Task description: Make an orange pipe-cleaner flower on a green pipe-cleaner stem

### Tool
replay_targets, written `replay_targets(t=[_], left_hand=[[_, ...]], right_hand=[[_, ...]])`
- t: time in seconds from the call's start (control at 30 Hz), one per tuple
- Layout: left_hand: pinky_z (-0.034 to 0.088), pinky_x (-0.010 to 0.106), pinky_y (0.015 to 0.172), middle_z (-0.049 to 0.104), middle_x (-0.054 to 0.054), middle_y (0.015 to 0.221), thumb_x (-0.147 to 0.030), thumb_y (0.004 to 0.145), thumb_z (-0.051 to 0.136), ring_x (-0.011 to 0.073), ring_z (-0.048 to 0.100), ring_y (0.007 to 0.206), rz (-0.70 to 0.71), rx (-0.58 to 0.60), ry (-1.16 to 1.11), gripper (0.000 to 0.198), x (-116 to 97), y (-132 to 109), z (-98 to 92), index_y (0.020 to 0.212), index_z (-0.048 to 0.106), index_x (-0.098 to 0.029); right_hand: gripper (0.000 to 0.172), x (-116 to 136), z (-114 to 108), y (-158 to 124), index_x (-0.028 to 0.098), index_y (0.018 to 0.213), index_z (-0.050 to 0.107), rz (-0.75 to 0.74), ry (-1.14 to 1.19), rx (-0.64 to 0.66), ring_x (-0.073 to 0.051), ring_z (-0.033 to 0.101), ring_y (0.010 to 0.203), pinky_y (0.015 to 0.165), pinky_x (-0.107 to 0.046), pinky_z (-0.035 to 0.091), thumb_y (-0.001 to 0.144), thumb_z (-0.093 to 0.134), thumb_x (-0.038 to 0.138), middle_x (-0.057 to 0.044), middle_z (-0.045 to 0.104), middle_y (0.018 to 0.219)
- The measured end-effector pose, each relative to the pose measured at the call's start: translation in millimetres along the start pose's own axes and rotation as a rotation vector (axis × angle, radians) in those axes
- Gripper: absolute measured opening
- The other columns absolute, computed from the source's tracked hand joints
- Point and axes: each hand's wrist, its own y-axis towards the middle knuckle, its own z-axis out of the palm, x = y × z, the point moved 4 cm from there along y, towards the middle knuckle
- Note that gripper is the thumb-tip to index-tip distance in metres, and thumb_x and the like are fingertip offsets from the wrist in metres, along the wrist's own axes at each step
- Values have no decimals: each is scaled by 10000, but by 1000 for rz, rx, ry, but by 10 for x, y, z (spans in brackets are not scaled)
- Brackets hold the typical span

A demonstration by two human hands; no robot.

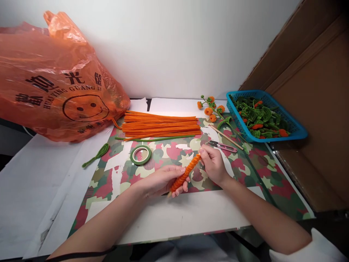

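An orange pipe cleaner (187, 172) is wound in a tight coil around a thin wooden stick (169, 194), whose tip sticks out at the lower end. My left hand (166, 179) is closed around the lower part of the coil, thumb on top. At the upper end, my right hand (214, 163) pinches the coil between thumb and fingers. The stick is tilted, its upper end to the right. Behind my hands lies a bundle of straight orange pipe cleaners (160, 124), with a green pipe cleaner (155, 139) along its near side.
A roll of green tape (141, 155) and a looped green leaf (96, 155) lie to the left. Pink thread snips (223, 146), a wooden stick (227, 137) and orange flowers (209, 111) lie right. A blue basket (296, 134) holds green pieces; an orange plastic bag (62, 83) stands left.
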Motion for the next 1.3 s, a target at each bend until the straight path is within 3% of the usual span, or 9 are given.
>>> replay_targets(t=[0.13, 0.37, 0.63, 0.87, 1.3], left_hand=[[311, 193, 415, 602, 26, 689, -420, 840, 611, 47, 446, 452, 26, 47, -27, 308, -14, -1, 11, 792, 559, -120], [237, 184, 411, 520, -19, 659, -489, 829, 607, 28, 374, 448, 49, -41, 102, 360, -32, -17, 17, 778, 507, -147], [153, 184, 402, 461, -41, 649, -508, 828, 594, 20, 291, 438, 77, -69, 98, 364, -10, -6, 1, 791, 473, -167], [187, 196, 408, 498, -11, 647, -472, 820, 588, 34, 320, 445, 95, -174, -20, 347, -23, 12, 40, 838, 553, -127], [100, 178, 412, 406, -56, 611, -497, 822, 602, 18, 180, 453, 55, -134, 66, 358, -49, -35, 24, 807, 491, -157]], right_hand=[[397, 18, 11, 13, 204, 578, 338, -25, 19, 21, -92, 319, 494, 489, -246, 263, 937, 398, 363, 47, 323, 525], [398, 35, 9, 21, 207, 573, 311, -23, 52, -13, -84, 297, 473, 462, -245, 236, 926, 422, 353, 54, 299, 516], [417, -3, 3, 25, 206, 566, 322, -1, 62, -27, -86, 307, 476, 468, -246, 243, 928, 418, 389, 49, 318, 519], [480, -48, 7, 36, 204, 544, 329, 62, 28, -66, -94, 320, 493, 490, -252, 265, 915, 429, 493, 43, 324, 509], [469, -2, 4, 29, 204, 535, 319, 46, 28, -51, -93, 299, 493, 489, -253, 257, 914, 434, 454, 43, 314, 504]])
